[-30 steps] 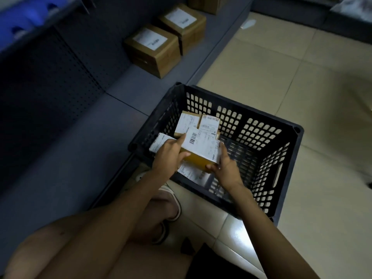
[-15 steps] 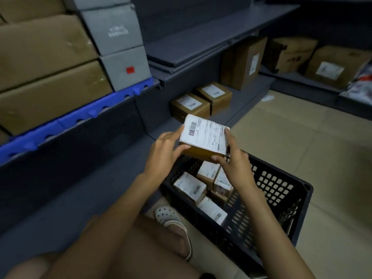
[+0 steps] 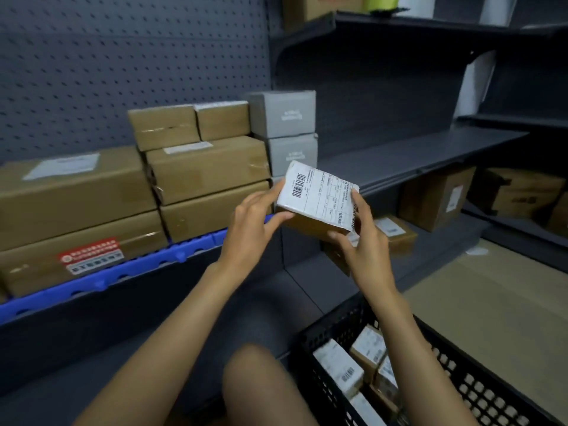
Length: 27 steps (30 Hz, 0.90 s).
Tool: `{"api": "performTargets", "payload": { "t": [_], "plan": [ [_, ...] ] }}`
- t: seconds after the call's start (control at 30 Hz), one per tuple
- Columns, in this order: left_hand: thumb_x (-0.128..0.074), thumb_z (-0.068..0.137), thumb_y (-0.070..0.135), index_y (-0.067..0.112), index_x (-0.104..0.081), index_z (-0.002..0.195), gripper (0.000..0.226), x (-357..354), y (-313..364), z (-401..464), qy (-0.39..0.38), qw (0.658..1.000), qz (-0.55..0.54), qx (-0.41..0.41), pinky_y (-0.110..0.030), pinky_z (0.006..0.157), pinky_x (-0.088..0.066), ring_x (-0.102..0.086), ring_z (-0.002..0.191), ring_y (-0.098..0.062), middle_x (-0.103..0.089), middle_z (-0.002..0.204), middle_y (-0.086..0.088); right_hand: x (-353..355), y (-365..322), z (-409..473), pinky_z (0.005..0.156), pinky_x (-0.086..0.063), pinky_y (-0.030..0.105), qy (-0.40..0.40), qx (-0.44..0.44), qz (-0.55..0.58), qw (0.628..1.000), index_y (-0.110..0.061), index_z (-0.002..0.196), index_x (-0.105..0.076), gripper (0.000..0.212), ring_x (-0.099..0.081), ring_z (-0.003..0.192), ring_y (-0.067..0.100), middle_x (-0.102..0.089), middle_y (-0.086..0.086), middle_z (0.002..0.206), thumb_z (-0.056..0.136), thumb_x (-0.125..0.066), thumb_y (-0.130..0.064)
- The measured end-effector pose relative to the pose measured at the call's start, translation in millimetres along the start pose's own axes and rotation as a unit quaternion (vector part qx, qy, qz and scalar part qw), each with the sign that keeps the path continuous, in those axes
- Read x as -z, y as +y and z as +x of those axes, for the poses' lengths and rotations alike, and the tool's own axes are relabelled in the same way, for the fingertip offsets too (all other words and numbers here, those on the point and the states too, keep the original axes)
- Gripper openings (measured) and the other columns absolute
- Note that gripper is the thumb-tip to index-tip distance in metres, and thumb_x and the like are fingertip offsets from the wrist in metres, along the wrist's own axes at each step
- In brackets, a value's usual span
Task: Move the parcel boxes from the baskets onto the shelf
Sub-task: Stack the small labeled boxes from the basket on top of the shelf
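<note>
A small brown parcel box (image 3: 316, 196) with a white barcode label on top is held in the air in front of the shelving. My left hand (image 3: 252, 222) grips its left edge and my right hand (image 3: 359, 241) grips its right and lower side. Below right stands the black perforated basket (image 3: 479, 392), with several more small labelled parcels (image 3: 338, 367) inside. The grey middle shelf (image 3: 408, 155) lies just behind and to the right of the held box. My right forearm hides part of the basket's contents.
Stacked brown cartons (image 3: 206, 170) and two grey boxes (image 3: 285, 130) fill the left shelf with the blue edge strip (image 3: 129, 272). Brown cartons (image 3: 436, 198) sit on the lower shelves at right. Beige tiled floor (image 3: 491, 302) lies right of the basket. My knee (image 3: 255, 379) is beside the basket.
Both hands have lifted the parcel out of the basket and up to shelf height. The view has tilted up from the basket to the shelves.
</note>
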State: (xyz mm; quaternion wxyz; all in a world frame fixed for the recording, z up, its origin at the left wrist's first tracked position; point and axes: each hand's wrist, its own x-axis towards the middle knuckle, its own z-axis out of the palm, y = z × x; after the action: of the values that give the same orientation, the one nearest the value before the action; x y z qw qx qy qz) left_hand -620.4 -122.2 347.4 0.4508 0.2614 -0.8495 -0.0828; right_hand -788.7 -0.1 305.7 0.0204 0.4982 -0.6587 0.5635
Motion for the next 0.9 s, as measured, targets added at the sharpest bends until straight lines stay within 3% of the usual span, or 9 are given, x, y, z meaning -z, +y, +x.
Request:
{"api": "performTargets", "payload": {
  "t": [0.17, 0.3, 0.37, 0.47, 0.57, 0.67, 0.73, 0.8, 0.9],
  "plan": [
    [-0.073, 0.083, 0.022, 0.020, -0.045, 0.144, 0.067, 64, -14, 21, 0.057, 0.998, 0.038, 0.003, -0.011, 0.092, -0.033, -0.056, 0.111, -0.015, -0.065, 0.119, -0.005, -27, -51, 42, 0.092, -0.038, 0.006, -0.016, 0.061, 0.026, 0.998, -0.037, 0.152, -0.022, 0.085, -0.046, 0.113, -0.007, -0.053, -0.003, 0.140, 0.087, -0.071, -0.012],
    [-0.072, 0.083, 0.022, 0.020, -0.042, 0.145, 0.069, 110, -29, 33, 0.113, 0.991, 0.063, 0.013, -0.019, 0.101, -0.037, -0.054, 0.117, -0.012, -0.062, 0.128, -0.002, -54, -93, 75, 0.090, -0.031, -0.003, -0.041, 0.122, 0.038, 0.991, -0.037, 0.153, -0.018, 0.087, -0.044, 0.121, -0.006, -0.050, -0.006, 0.143, 0.087, -0.071, -0.014],
    [-0.073, 0.083, 0.022, 0.020, -0.042, 0.145, 0.069, 133, -39, 38, 0.141, 0.986, 0.082, 0.016, -0.014, 0.096, -0.035, -0.055, 0.113, -0.013, -0.064, 0.125, -0.002, -72, -115, 90, 0.093, -0.033, 0.000, -0.052, 0.149, 0.048, 0.986, -0.034, 0.153, -0.019, 0.087, -0.046, 0.122, -0.003, -0.051, -0.005, 0.142, 0.087, -0.071, -0.014],
    [-0.074, 0.083, 0.022, 0.019, -0.042, 0.145, 0.070, 166, -58, 40, 0.171, 0.977, 0.126, 0.028, -0.013, 0.091, -0.034, -0.056, 0.108, -0.016, -0.065, 0.120, -0.003, -99, -149, 106, 0.101, -0.039, 0.017, -0.066, 0.185, 0.051, 0.979, -0.032, 0.153, -0.021, 0.085, -0.049, 0.125, 0.005, -0.052, -0.004, 0.142, 0.086, -0.072, -0.018],
    [-0.072, 0.084, 0.021, 0.021, -0.042, 0.145, 0.068, 197, -78, 37, 0.194, 0.969, 0.149, 0.041, -0.021, 0.095, -0.039, -0.054, 0.114, -0.017, -0.063, 0.126, -0.004, -128, -180, 116, 0.099, -0.036, 0.013, -0.107, 0.224, 0.045, 0.968, -0.028, 0.153, -0.023, 0.078, -0.047, 0.124, 0.003, -0.051, -0.001, 0.143, 0.090, -0.068, -0.020],
    [-0.070, 0.086, 0.022, 0.024, -0.043, 0.145, 0.065, 228, -100, 33, 0.211, 0.959, 0.182, 0.057, -0.022, 0.099, -0.037, -0.051, 0.122, -0.017, -0.059, 0.133, -0.004, -159, -208, 129, 0.094, -0.041, 0.018, -0.147, 0.264, 0.044, 0.952, -0.025, 0.153, -0.023, 0.073, -0.054, 0.121, 0.014, -0.053, 0.004, 0.141, 0.093, -0.065, -0.021],
    [-0.071, 0.085, 0.025, 0.025, -0.044, 0.144, 0.064, 247, -120, 32, 0.213, 0.953, 0.201, 0.079, -0.026, 0.098, -0.042, -0.054, 0.119, -0.019, -0.061, 0.130, -0.005, -182, -225, 139, 0.090, -0.049, 0.027, -0.161, 0.285, 0.035, 0.944, -0.023, 0.152, -0.025, 0.071, -0.061, 0.107, 0.019, -0.061, 0.009, 0.129, 0.094, -0.064, -0.021],
    [-0.072, 0.083, 0.029, 0.026, -0.047, 0.142, 0.064, 265, -141, 33, 0.207, 0.948, 0.219, 0.103, -0.034, 0.095, -0.050, -0.059, 0.112, -0.020, -0.064, 0.125, -0.008, -205, -236, 150, 0.078, -0.047, 0.026, -0.187, 0.296, 0.016, 0.937, -0.022, 0.152, -0.025, 0.069, -0.061, 0.091, 0.014, -0.066, 0.010, 0.117, 0.095, -0.063, -0.022],
    [-0.074, 0.080, 0.034, 0.023, -0.053, 0.137, 0.062, 286, -164, 38, 0.197, 0.941, 0.245, 0.130, -0.036, 0.089, -0.053, -0.065, 0.101, -0.021, -0.067, 0.120, -0.009, -238, -245, 166, 0.083, -0.052, 0.031, -0.237, 0.296, 0.024, 0.925, -0.023, 0.151, -0.027, 0.066, -0.064, 0.089, 0.022, -0.067, 0.012, 0.103, 0.095, -0.062, -0.024]
  ]
}}
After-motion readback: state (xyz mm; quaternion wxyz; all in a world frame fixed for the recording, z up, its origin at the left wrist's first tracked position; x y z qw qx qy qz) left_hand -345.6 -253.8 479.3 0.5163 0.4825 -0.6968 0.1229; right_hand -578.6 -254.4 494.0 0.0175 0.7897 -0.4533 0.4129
